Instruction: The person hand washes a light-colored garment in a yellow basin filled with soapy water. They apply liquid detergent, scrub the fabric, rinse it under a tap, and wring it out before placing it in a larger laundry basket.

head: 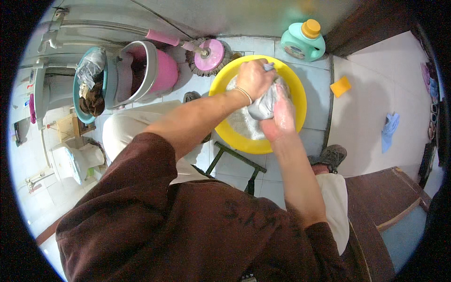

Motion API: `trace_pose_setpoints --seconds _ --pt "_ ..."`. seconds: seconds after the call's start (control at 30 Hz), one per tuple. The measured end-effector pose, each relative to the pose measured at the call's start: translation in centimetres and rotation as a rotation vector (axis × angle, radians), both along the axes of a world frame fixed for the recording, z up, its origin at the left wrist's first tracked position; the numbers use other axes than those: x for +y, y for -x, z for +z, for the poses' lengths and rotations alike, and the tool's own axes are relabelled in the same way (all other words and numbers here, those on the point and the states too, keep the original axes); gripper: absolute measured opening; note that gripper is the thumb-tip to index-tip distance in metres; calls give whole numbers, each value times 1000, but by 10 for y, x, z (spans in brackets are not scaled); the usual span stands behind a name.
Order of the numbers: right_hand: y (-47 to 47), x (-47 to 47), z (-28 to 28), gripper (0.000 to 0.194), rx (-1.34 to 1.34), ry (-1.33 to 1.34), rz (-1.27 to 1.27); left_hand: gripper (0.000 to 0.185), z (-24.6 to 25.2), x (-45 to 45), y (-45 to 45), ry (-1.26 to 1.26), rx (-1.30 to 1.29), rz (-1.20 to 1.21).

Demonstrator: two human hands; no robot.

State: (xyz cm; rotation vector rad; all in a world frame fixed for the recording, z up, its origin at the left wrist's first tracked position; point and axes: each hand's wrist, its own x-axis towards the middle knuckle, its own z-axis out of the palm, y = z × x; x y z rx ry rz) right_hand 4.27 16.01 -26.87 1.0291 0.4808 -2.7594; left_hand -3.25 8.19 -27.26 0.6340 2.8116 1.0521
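Observation:
A yellow plastic basin (301,105) stands on the tiled floor before me, with cloudy, sudsy water (243,123) in it. Above the water is a wet grey cloth (262,105), bunched between my hands. My left hand (257,79), with a bracelet at its wrist, is closed on the upper part of the cloth, and a bit of fabric sticks out past the fingers. Foam covers my right hand (280,114), which grips the cloth from the right side; its fingertips are partly hidden by the cloth.
Beyond the basin stand a teal detergent bottle (299,44) and a pink round mop head (209,54). Leftward are a pink mop bucket (165,70) and a blue basin of clothes (76,102). An orange packet (340,86) and blue cloth (389,130) lie rightward. A dark metal frame (239,157) is nearer me.

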Motion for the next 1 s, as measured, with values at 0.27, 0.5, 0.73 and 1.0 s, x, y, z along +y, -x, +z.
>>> trace_pose_setpoints --seconds 0.27,0.5,0.73,1.0 --pt "-5 -3 -14 38 -32 79 20 26 20 3 -14 178 -215 -86" --pt "-8 32 -69 33 534 690 271 25 26 4 -34 21 -87 -43" --pt "-9 5 -55 37 112 123 34 19 25 9 -37 84 91 -197" --pt "14 27 1 43 79 6 -179 21 40 -55 -19 -128 -166 102"
